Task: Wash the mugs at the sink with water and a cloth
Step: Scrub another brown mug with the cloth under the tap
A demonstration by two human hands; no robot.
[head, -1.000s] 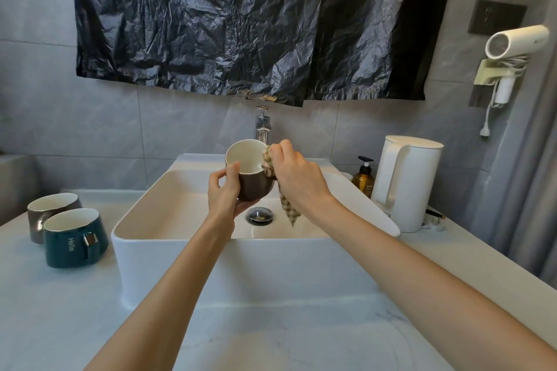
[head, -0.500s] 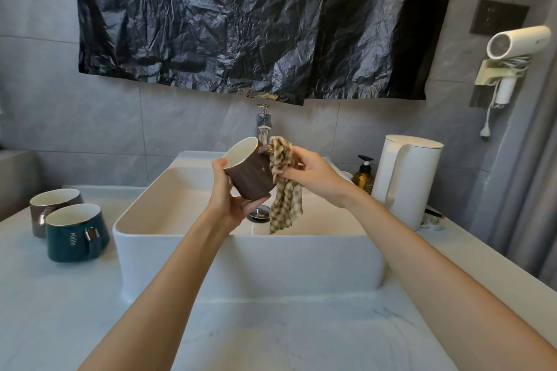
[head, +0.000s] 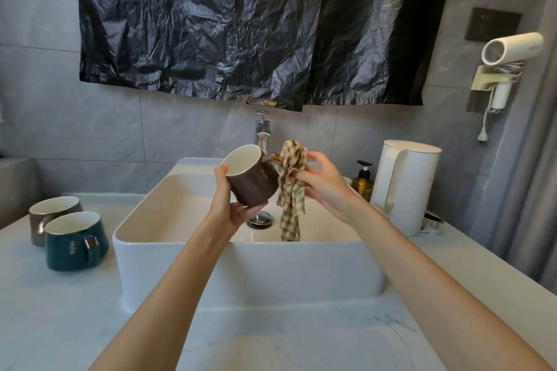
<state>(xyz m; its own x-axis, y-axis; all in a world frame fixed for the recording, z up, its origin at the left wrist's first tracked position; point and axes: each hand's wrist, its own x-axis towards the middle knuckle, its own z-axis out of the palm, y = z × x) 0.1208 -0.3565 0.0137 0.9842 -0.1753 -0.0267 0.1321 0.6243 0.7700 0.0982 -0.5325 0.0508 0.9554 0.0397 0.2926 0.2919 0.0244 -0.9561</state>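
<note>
wall: crumpled black plastic sheet (head: 241,24) hangs across grey tiles | right wall: dark switch plate (head: 492,28) above a white hair dryer (head: 512,47) lying in a pale holder (head: 488,81), its plug (head: 482,137) dangling on a cord | countertop (head: 271,340): pale marble, white kettle (head: 413,187) upright at right, amber pump bottle (head: 362,182) just beside it on its left | far right: grey curtain (head: 530,190)

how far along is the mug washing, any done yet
Nothing looks clearly finished. In hand: the left hand holds the brown mug tilted over the sink while the right hand holds the checked cloth at its handle. Left: the teal mug and grey mug stand on the counter; washed or not, I cannot tell.
</note>
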